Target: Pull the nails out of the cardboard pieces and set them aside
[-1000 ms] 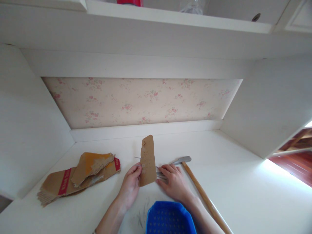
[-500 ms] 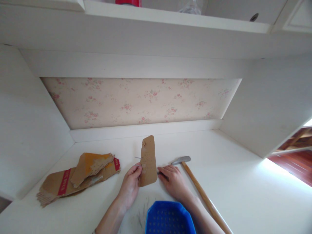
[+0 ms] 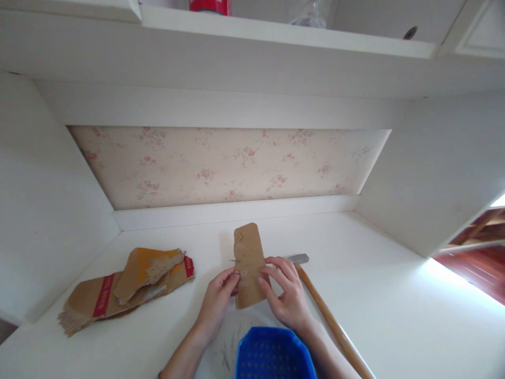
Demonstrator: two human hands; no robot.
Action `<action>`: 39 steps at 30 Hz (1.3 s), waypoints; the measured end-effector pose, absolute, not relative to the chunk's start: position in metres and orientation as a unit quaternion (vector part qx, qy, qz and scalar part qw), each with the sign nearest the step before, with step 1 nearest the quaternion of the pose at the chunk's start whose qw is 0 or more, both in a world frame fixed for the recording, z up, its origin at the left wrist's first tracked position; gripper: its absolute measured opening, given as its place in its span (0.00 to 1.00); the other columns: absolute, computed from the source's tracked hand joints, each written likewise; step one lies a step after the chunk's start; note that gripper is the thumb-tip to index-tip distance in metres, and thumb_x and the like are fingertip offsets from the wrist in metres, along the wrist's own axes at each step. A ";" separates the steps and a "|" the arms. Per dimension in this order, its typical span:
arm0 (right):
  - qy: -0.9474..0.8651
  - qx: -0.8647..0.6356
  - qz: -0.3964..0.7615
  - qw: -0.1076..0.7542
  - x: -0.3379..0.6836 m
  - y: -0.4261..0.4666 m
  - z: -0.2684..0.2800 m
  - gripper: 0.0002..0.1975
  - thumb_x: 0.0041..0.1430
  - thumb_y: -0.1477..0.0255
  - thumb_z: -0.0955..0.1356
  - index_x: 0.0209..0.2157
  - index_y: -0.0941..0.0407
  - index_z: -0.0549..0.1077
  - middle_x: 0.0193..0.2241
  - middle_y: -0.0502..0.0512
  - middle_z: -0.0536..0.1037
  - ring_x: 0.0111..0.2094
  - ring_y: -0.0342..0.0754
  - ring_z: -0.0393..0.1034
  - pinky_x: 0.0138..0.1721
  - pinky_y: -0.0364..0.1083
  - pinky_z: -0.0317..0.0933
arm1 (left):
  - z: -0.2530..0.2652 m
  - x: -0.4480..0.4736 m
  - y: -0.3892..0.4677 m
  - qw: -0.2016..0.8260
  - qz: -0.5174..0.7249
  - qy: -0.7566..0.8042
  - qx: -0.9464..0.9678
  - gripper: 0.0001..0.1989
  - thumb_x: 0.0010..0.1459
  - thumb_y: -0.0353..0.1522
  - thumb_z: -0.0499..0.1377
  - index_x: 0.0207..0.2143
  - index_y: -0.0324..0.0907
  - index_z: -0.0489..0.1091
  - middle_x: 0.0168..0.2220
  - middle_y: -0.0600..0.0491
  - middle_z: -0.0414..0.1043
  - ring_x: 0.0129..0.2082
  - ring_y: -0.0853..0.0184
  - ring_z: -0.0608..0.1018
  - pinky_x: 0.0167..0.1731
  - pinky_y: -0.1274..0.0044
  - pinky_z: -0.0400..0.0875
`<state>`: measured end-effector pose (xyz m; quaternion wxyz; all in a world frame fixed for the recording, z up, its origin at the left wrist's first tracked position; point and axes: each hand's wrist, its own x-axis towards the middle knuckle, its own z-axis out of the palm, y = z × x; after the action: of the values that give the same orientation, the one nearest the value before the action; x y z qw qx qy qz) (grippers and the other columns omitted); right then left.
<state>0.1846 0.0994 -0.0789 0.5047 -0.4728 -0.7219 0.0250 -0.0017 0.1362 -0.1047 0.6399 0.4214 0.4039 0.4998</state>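
Note:
A piece of brown cardboard (image 3: 251, 266) with rounded corners, dotted with small holes, stands raised above the white counter. My left hand (image 3: 216, 299) pinches its lower left edge between thumb and fingers. A thin metal nail (image 3: 234, 260) sticks out from the left edge, just above those fingertips. On the opposite side, my right hand (image 3: 290, 295) has its thumb and fingertips on the cardboard's right edge. Behind the right hand lies a hammer with a grey metal head (image 3: 302, 258) and a long wooden handle (image 3: 331, 321); part of the head is hidden by the fingers.
Near me, between my forearms, sits a blue plastic basket (image 3: 272, 334) with a perforated bottom. Torn cardboard pieces (image 3: 106, 295) with red and orange print lie on the left. Dark scuffs mark the counter (image 3: 394, 295) beside the basket. A cabinet shelf (image 3: 284, 39) overhangs above.
My right hand has lifted from the counter, where it held a dark object, to the cardboard's right edge. The cardboard has shifted right and tilted. One nail shows now instead of two.

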 end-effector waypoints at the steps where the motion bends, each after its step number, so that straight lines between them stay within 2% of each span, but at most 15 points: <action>1: -0.723 -0.477 0.006 0.499 0.184 0.099 -0.079 0.09 0.59 0.75 0.69 0.41 0.50 0.75 0.49 0.58 0.74 0.52 0.55 0.65 0.53 0.57 0.59 | -0.105 -0.002 0.136 0.633 0.499 0.409 0.427 0.15 0.51 0.39 0.69 0.39 0.40 0.79 0.37 0.49 0.81 0.35 0.62 0.79 0.35 0.77 0.69; 3: -0.722 -0.487 -0.032 0.490 0.184 0.100 -0.080 0.10 0.58 0.75 0.70 0.41 0.50 0.75 0.54 0.59 0.71 0.55 0.57 0.62 0.54 0.59 0.58 | -0.105 -0.003 0.136 0.622 0.492 0.418 0.443 0.16 0.53 0.40 0.68 0.40 0.40 0.79 0.35 0.50 0.81 0.34 0.62 0.78 0.34 0.78 0.68; 5: -0.737 -0.483 -0.048 0.470 0.183 0.100 -0.081 0.09 0.59 0.74 0.70 0.42 0.49 0.76 0.52 0.57 0.74 0.55 0.55 0.63 0.55 0.58 0.58 | -0.105 -0.003 0.136 0.613 0.482 0.422 0.463 0.17 0.53 0.41 0.67 0.41 0.40 0.80 0.33 0.50 0.80 0.33 0.62 0.78 0.33 0.77 0.68; 8: -0.783 -0.460 -0.045 0.416 0.182 0.101 -0.081 0.10 0.59 0.71 0.70 0.43 0.47 0.76 0.51 0.51 0.79 0.55 0.53 0.64 0.59 0.59 0.54 | -0.102 -0.003 0.135 0.607 0.466 0.414 0.493 0.18 0.54 0.41 0.67 0.44 0.41 0.79 0.37 0.49 0.81 0.37 0.60 0.78 0.36 0.76 0.68; 11: -0.805 -0.456 -0.043 0.378 0.180 0.102 -0.080 0.12 0.61 0.68 0.69 0.47 0.47 0.76 0.54 0.49 0.77 0.56 0.53 0.65 0.61 0.61 0.52 | -0.097 -0.001 0.133 0.587 0.444 0.403 0.544 0.18 0.57 0.41 0.64 0.47 0.43 0.79 0.40 0.50 0.81 0.39 0.58 0.78 0.39 0.75 0.69; 18: -0.808 -0.405 -0.054 0.425 0.178 0.104 -0.079 0.11 0.60 0.74 0.70 0.44 0.49 0.78 0.47 0.49 0.82 0.49 0.50 0.71 0.56 0.56 0.61 | -0.093 0.001 0.133 0.558 0.406 0.365 0.625 0.15 0.60 0.40 0.61 0.46 0.46 0.79 0.42 0.53 0.81 0.41 0.59 0.78 0.47 0.73 0.68; 22: -0.813 -0.397 -0.049 0.424 0.176 0.105 -0.080 0.11 0.61 0.77 0.68 0.43 0.51 0.77 0.45 0.49 0.83 0.47 0.48 0.72 0.57 0.57 0.59 | -0.093 0.000 0.133 0.560 0.402 0.357 0.631 0.16 0.60 0.39 0.60 0.48 0.47 0.78 0.44 0.54 0.81 0.43 0.59 0.78 0.50 0.72 0.66; 25: -0.816 -0.399 -0.041 0.417 0.176 0.105 -0.081 0.11 0.61 0.78 0.68 0.43 0.52 0.76 0.45 0.47 0.83 0.48 0.48 0.71 0.60 0.57 0.55 | -0.095 -0.001 0.133 0.560 0.400 0.362 0.630 0.16 0.61 0.41 0.60 0.48 0.46 0.78 0.43 0.54 0.81 0.42 0.59 0.77 0.49 0.73 0.67; 30: -0.805 -0.412 -0.043 0.426 0.174 0.105 -0.081 0.09 0.61 0.77 0.68 0.41 0.51 0.76 0.43 0.45 0.84 0.48 0.47 0.71 0.61 0.56 0.53 | -0.102 -0.003 0.134 0.563 0.393 0.375 0.623 0.18 0.62 0.43 0.59 0.47 0.44 0.78 0.35 0.55 0.80 0.33 0.63 0.76 0.37 0.76 0.68; 39: -0.809 -0.415 -0.030 0.415 0.172 0.106 -0.081 0.07 0.63 0.75 0.67 0.40 0.51 0.76 0.43 0.45 0.84 0.49 0.47 0.71 0.60 0.57 0.53 | -0.102 -0.004 0.133 0.571 0.399 0.366 0.617 0.18 0.61 0.43 0.59 0.47 0.43 0.79 0.36 0.54 0.79 0.37 0.62 0.75 0.40 0.76 0.67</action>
<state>0.1725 0.1056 -0.0813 0.4146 -0.4155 -0.8091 -0.0296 -0.0040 0.1328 -0.1023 0.5706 0.6174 0.3663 0.3989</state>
